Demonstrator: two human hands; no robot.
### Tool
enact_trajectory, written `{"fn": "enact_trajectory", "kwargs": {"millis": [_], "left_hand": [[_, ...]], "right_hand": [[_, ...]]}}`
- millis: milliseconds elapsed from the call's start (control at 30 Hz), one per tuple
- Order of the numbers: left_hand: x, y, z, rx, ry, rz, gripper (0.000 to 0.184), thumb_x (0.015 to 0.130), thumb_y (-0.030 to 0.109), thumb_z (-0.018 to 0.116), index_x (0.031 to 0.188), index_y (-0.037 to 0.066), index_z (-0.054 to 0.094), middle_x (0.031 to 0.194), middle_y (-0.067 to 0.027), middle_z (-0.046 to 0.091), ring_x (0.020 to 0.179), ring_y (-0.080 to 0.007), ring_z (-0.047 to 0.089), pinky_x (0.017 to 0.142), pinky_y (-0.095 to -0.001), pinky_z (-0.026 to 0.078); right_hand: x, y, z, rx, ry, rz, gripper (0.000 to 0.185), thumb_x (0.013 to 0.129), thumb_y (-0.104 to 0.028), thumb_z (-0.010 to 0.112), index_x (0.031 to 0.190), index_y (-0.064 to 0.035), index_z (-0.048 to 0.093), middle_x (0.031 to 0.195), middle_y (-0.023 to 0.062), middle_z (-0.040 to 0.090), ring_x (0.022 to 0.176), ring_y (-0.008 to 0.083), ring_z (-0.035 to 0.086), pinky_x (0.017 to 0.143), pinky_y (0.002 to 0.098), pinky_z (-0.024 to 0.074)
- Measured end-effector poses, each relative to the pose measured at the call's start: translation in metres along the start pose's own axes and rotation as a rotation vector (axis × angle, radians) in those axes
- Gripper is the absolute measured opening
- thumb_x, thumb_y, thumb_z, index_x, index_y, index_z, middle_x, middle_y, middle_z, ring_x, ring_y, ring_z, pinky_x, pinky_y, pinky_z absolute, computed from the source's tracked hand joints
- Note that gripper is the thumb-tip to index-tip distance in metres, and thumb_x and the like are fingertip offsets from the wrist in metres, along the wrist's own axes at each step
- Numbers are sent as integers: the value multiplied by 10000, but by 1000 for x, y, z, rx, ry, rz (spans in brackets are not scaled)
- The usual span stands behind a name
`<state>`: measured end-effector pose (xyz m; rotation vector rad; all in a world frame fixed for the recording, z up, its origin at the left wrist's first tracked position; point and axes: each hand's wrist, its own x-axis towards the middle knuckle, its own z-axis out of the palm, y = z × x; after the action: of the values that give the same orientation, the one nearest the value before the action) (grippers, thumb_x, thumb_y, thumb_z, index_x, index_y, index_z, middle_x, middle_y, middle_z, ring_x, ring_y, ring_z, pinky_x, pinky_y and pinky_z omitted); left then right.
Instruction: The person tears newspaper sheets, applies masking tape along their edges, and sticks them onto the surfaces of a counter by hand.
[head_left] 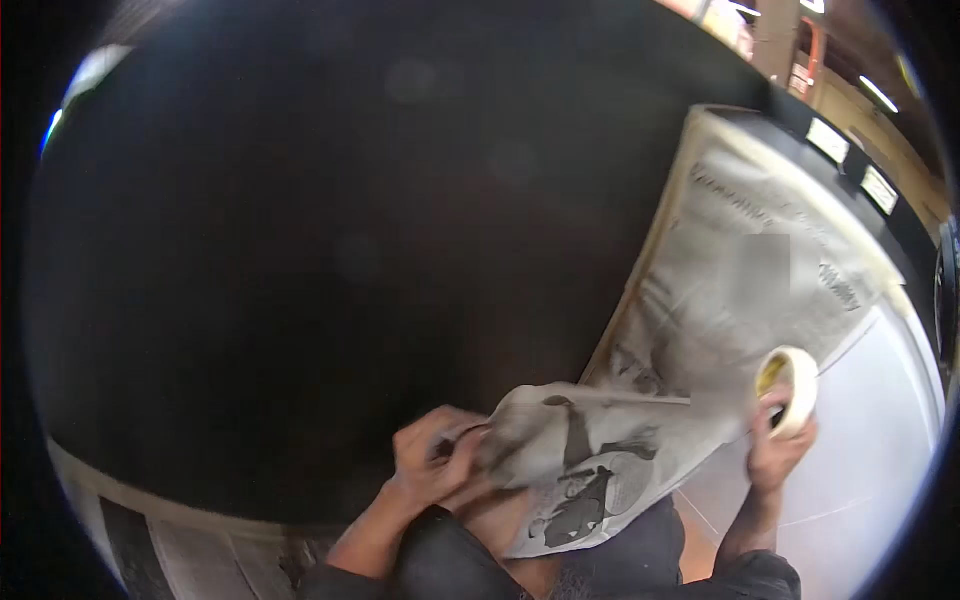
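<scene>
Printed newspaper (pixel 600 470) hangs loose across the lower middle, over my lap. My left hand (pixel 440 455) is closed on its left edge, with the fingers curled and slightly blurred. At the right, my right hand (pixel 780 450) grips a roll of cream masking tape (pixel 800 395), with fingers through its ring. Just left of the tape, the loose sheet's upper right corner is blurred. Above it, another newspaper sheet (pixel 700 290) lies on the surface, with tape along its left and upper right edges.
A large, dark, smooth panel (pixel 300 250) fills the left and centre. Masking tape and more covering paper (pixel 200 555) run along its lower left edge. A pale surface (pixel 870 400) lies at the right. Two white labels (pixel 828 140) sit on a dark edge at the upper right.
</scene>
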<state>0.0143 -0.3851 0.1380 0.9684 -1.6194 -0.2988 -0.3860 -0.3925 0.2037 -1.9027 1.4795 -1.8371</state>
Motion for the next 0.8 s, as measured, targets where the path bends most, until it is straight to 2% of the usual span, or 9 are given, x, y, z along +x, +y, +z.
{"fn": "enact_trajectory", "kwargs": {"millis": [133,200,267,333,467,500,600,733,800], "left_hand": [[-37,-22,15,74,-193,6,160,886,62,759,1023,-2,709,888,-193,730,793,-305,747,682,-388,594],[-60,-25,19,110,-340,-165,165,892,96,764,1019,6,708,891,-192,730,806,-341,743,691,-408,597],[-71,-36,15,227,-398,-145,193,934,189,736,1027,23,704,876,-192,719,818,-370,730,697,-444,589],[-76,-44,19,332,-515,-179,212,954,229,716,1037,35,701,863,-195,711,816,-380,726,697,-460,583],[-103,-104,40,102,-499,-459,321,1003,309,663,1115,10,688,966,-268,722,888,-454,711,783,-511,566],[-103,-113,43,11,-564,-602,447,1005,310,646,1288,-35,643,1064,-318,711,1029,-475,688,933,-542,528],[-133,-145,70,165,-524,-590,379,1018,298,661,1233,-14,679,1065,-277,741,971,-405,743,864,-455,567],[-167,-174,103,-11,-432,-745,344,1004,210,684,1248,-33,678,1087,-250,754,981,-297,748,899,-415,559],[-182,-182,109,67,-361,-735,328,991,176,700,1236,-41,680,1081,-231,761,966,-253,740,894,-399,559]], "right_hand": [[21,23,22,-26,-38,-142,118,952,-4,732,1048,-1,663,893,8,632,737,68,526,675,202,408],[30,42,47,-84,-119,-263,130,964,4,740,1074,13,672,925,21,660,796,82,577,730,220,467],[36,60,68,-46,-262,-192,180,898,-13,818,1032,25,704,901,39,715,834,118,645,822,269,515],[46,82,85,-185,-413,-340,200,882,-14,820,1048,9,712,906,42,728,839,135,662,811,288,515],[49,98,102,-114,-469,-304,205,841,-36,838,1011,-8,726,914,63,738,843,166,674,798,318,513],[54,101,106,-140,-545,-322,217,825,-39,845,1003,-7,724,924,77,741,848,178,677,789,329,516],[56,97,119,-187,-770,-287,248,807,-51,849,1011,-2,718,883,123,722,825,230,669,757,369,522],[-7,110,135,-288,-783,-263,368,773,-206,902,1033,-12,727,834,147,691,783,289,618,750,433,503],[-42,113,127,-295,-853,32,480,732,-267,925,1108,-29,744,828,131,711,817,300,632,782,452,491]]}}
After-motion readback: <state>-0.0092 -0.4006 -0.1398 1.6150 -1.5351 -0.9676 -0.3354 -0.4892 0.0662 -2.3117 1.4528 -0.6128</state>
